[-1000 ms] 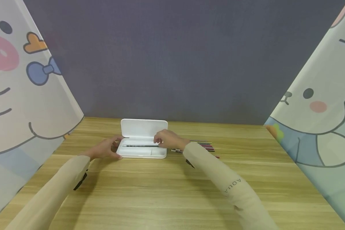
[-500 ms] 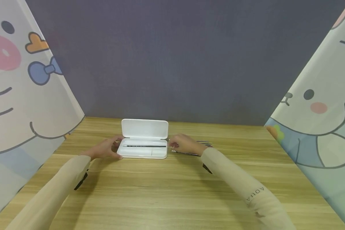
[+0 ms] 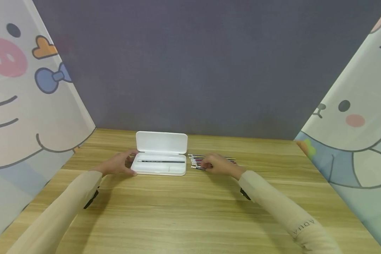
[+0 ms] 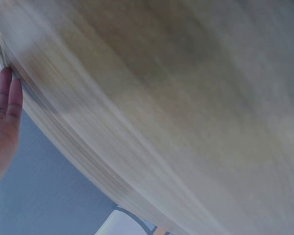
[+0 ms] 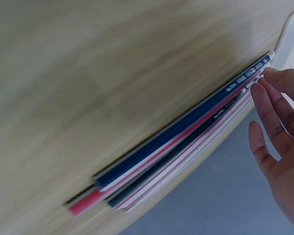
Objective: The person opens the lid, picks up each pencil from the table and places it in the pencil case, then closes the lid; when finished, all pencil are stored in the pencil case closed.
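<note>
A white pencil case stands with its lid raised, and one dark pencil lies lengthwise in it. My left hand rests against the left end of the case, thumb near the front corner and fingers towards the back. In the left wrist view its fingers look straight. Right of the case lie several pencils, dark blue, black and red, side by side. Over their near ends is my right hand. Its thumb and index fingertips are close together beside the pencil ends, with no pencil lifted.
The wooden table extends in front of the case. A dark grey panel rises at the back edge. Cartoon-printed panels stand at both sides.
My right hand has moved right, out of the case to the pencils on the table. The dark pencil stays in the case. My left hand keeps its place at the case's left end.
</note>
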The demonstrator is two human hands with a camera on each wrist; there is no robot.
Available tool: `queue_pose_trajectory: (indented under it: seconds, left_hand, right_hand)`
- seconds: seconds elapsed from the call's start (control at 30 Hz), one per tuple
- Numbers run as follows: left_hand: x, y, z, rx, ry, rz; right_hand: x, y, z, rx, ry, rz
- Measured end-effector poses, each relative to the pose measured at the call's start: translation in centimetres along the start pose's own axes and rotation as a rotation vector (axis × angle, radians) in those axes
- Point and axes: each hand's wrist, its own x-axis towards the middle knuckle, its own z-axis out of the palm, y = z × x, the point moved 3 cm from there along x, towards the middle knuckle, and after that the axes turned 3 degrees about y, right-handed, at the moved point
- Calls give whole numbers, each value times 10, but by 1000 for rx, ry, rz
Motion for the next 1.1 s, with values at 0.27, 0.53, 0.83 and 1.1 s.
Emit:
queue_pose_trajectory:
  seconds: [0.27, 0.53, 0.83, 1.1]
  left_hand:
    - [0, 0, -2, -11, 3, 13]
    - [0, 0, -2, -5, 10, 8]
    - [0, -3, 0, -6, 21, 14]
    - [0, 0, 3, -20, 15, 18]
  right_hand:
    - [-16, 2, -1, 16, 20, -13]
    - [-21, 4, 2, -3, 8, 40]
    - [-21, 5, 6, -22, 40, 25]
    - [-23, 2, 4, 11, 39, 9]
